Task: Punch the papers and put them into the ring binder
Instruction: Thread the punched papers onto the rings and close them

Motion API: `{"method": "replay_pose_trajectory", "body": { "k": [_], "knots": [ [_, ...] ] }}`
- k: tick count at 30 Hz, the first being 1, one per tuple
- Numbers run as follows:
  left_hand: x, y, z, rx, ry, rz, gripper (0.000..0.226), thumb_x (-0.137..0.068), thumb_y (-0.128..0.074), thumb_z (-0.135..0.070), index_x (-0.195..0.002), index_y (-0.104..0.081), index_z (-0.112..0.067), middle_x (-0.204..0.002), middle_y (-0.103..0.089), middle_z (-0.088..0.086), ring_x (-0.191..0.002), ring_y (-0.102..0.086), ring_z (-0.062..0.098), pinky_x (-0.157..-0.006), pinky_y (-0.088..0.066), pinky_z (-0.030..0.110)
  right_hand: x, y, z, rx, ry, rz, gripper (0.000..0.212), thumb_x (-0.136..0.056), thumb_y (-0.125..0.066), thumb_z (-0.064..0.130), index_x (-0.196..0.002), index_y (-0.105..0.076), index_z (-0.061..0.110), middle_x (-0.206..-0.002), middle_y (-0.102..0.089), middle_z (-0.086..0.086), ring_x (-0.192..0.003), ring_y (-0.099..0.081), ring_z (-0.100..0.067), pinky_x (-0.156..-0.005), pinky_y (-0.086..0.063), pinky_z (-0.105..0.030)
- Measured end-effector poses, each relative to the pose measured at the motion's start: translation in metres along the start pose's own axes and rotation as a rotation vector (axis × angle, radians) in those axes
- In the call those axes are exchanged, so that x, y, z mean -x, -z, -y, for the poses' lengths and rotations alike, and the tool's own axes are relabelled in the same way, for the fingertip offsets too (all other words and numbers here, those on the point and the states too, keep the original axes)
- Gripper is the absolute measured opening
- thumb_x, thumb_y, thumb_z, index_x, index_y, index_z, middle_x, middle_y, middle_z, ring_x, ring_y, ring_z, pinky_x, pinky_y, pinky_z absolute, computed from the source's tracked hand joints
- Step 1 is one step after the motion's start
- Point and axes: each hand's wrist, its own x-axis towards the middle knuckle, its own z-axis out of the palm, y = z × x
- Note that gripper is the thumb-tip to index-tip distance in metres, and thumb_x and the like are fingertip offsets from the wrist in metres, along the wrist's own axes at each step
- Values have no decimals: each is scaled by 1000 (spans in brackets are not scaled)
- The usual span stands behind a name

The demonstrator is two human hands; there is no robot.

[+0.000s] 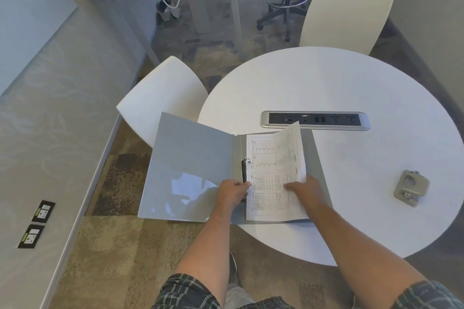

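A grey ring binder [190,165] lies open at the left edge of the round white table [351,83], its left cover hanging out past the rim. Printed papers [273,158] lie on the binder's right half, with their far right corner lifted. My left hand [232,190] is closed on the near ring of the black ring mechanism [244,170] at the spine. My right hand [305,189] rests on the near part of the papers, fingers on the sheet and thumb at its right edge. A grey hole punch [411,188] sits on the table to the right, apart from both hands.
A silver power and socket strip [315,120] is set into the table just behind the binder. One white chair [163,98] stands left of the table, under the binder's cover, and another white chair [349,15] stands behind it. Floor sockets [37,223] lie at the far left.
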Motion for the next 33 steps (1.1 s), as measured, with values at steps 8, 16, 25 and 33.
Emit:
{"method": "replay_pose_trajectory", "body": {
  "k": [8, 16, 25, 33],
  "knots": [
    [23, 7, -23, -188, -57, -38, 58, -87, -69, -57, -123, -61, -12, -117, -71, 6, -95, -74, 26, -78, -60, 37, 26, 3, 41, -146, 221, 292, 31, -79, -87, 18, -108, -75, 17, -97, -80, 0, -83, -78, -21, -67, -61, -34],
    [50, 38, -76, -160, -256, -168, 86, -65, -53, -94, -105, -71, -20, -98, -76, -2, -87, -74, 17, -86, -60, 40, 43, -38, 73, -35, 361, 507, 30, -79, -86, 29, -103, -77, 15, -94, -79, -7, -84, -76, -25, -78, -61, -38],
    [61, 72, -83, -377, -158, -326, 62, -82, -65, -62, -120, -65, -13, -121, -71, 0, -105, -67, 26, -81, -51, 32, 53, -85, 77, 40, 411, 684, 18, -93, -70, 23, -108, -74, 15, -109, -75, -6, -107, -70, -26, -103, -53, -49],
    [44, 97, -55, -425, -153, -391, 23, -83, -56, -13, -102, -70, -11, -102, -74, 8, -88, -66, 30, -71, -50, 31, 63, -97, 70, 132, 430, 815, 50, -89, -63, 65, -135, -61, 47, -147, -54, 22, -136, -48, -5, -111, -35, -32]
  ]
}}
